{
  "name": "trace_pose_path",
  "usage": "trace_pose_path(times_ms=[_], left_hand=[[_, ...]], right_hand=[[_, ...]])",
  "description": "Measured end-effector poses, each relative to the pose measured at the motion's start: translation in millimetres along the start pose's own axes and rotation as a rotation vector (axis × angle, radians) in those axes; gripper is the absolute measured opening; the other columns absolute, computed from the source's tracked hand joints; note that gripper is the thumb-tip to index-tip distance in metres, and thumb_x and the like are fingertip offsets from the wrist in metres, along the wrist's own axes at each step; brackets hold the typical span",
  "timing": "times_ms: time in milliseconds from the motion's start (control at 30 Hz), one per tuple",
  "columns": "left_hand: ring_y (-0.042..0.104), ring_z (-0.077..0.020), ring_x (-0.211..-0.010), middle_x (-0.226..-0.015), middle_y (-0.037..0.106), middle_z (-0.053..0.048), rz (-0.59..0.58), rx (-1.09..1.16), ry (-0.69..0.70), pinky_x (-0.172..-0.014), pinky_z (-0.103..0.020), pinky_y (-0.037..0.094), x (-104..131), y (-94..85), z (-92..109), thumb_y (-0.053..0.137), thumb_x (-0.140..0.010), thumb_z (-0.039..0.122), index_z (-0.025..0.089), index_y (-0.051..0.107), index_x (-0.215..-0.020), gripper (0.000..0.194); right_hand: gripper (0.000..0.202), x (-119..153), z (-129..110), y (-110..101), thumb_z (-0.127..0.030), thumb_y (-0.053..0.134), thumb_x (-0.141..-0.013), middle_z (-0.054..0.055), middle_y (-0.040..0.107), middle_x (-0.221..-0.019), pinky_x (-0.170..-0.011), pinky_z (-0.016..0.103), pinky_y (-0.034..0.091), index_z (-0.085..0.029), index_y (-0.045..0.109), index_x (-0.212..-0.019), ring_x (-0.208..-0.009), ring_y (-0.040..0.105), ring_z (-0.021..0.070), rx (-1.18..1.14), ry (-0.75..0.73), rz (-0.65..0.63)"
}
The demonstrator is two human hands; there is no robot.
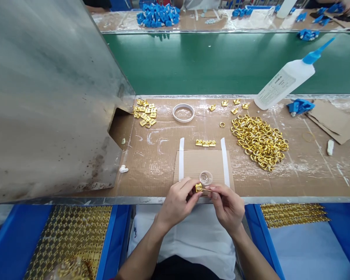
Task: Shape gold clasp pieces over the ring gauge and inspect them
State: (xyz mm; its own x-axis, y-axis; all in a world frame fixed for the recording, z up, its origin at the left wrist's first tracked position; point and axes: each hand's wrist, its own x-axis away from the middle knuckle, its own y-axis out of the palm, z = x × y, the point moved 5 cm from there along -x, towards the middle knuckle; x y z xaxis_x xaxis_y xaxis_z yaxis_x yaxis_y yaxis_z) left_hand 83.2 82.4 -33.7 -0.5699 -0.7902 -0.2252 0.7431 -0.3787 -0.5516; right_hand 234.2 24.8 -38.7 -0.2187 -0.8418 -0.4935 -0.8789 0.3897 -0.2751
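Observation:
Between its thumb and fingers, my left hand [177, 202] pinches a small gold square piece [198, 188]. My right hand [228, 206] is closed on a thin stick [206, 189], whose tip meets the gold piece. Just behind the fingers sits a small clear round dish [205, 177]. It rests on a cardboard sheet [202, 161] with white tape strips along both sides. Above the sheet, three gold square pieces [205, 143] lie side by side in a row.
A heap of gold rings [259, 140] lies to the right, with a tilted white bottle [286, 83] behind it. Gold pieces [146, 112] and a tape roll [183, 112] lie left. A metal housing [52, 97] stands at left. Blue trays [106, 233] hold gold parts below the bench.

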Motion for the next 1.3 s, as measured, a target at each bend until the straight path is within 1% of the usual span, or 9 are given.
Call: trace_pose_path(times_ms=[167, 300, 500, 700, 1067, 1300], left_hand=[[0.056, -0.0143, -0.064, -0.081, 0.063, -0.002, -0.005, 0.003, -0.012, -0.06, -0.025, 0.047, -0.3, 0.1, -0.7, 0.055, -0.1, 0.02, 0.017, 0.063, -0.114, 0.016], [0.057, -0.0146, -0.065, -0.081, 0.063, -0.002, -0.011, 0.003, -0.02, -0.061, -0.026, 0.048, -0.1, -0.3, -0.3, 0.055, -0.1, 0.021, 0.017, 0.063, -0.114, 0.017], [0.058, -0.015, -0.065, -0.081, 0.063, -0.002, -0.026, 0.001, -0.028, -0.061, -0.026, 0.048, 0.1, 0.0, -1.0, 0.054, -0.1, 0.022, 0.017, 0.063, -0.114, 0.017], [0.059, -0.0152, -0.067, -0.083, 0.064, -0.003, -0.024, 0.006, -0.029, -0.063, -0.026, 0.048, -0.4, 0.5, -1.1, 0.055, -0.099, 0.02, 0.017, 0.064, -0.112, 0.016], [0.058, -0.0154, -0.067, -0.081, 0.063, -0.002, -0.019, 0.001, -0.028, -0.063, -0.026, 0.048, 0.1, 0.4, -1.2, 0.054, -0.1, 0.021, 0.016, 0.064, -0.112, 0.016], [0.057, -0.0147, -0.065, -0.08, 0.063, -0.002, -0.016, -0.002, -0.031, -0.062, -0.026, 0.048, 0.2, 0.3, -1.1, 0.054, -0.099, 0.02, 0.017, 0.064, -0.111, 0.016]], right_hand=[[0.019, 0.8, 0.4, 0.6, -0.011, 0.058, -0.096, 0.007, 0.079, -0.091, -0.061, 0.027, 0.064, -0.023, 0.07, -0.106, -0.071, 0.075, 0.018, -0.014, 0.009, -0.001], [0.019, -1.0, -1.5, 1.4, -0.011, 0.058, -0.095, 0.007, 0.079, -0.091, -0.06, 0.026, 0.063, -0.022, 0.07, -0.105, -0.068, 0.074, 0.0167, -0.028, 0.005, -0.004], [0.021, 0.3, -0.6, 0.5, -0.01, 0.058, -0.094, 0.007, 0.079, -0.091, -0.061, 0.027, 0.063, -0.023, 0.07, -0.106, -0.073, 0.075, 0.0185, -0.01, 0.004, -0.008], [0.023, 2.2, 0.6, 0.0, -0.007, 0.057, -0.095, 0.006, 0.078, -0.092, -0.06, 0.026, 0.061, -0.023, 0.069, -0.106, -0.069, 0.073, 0.0161, -0.015, 0.018, -0.007], [0.02, 2.5, 0.7, 0.4, -0.01, 0.057, -0.096, 0.007, 0.077, -0.092, -0.059, 0.027, 0.062, -0.023, 0.069, -0.106, -0.069, 0.073, 0.0171, -0.006, 0.016, -0.018], [0.02, 3.8, 2.3, -1.7, -0.01, 0.058, -0.095, 0.007, 0.078, -0.091, -0.063, 0.029, 0.063, -0.023, 0.069, -0.105, -0.076, 0.076, 0.0199, 0.018, 0.019, -0.003]])
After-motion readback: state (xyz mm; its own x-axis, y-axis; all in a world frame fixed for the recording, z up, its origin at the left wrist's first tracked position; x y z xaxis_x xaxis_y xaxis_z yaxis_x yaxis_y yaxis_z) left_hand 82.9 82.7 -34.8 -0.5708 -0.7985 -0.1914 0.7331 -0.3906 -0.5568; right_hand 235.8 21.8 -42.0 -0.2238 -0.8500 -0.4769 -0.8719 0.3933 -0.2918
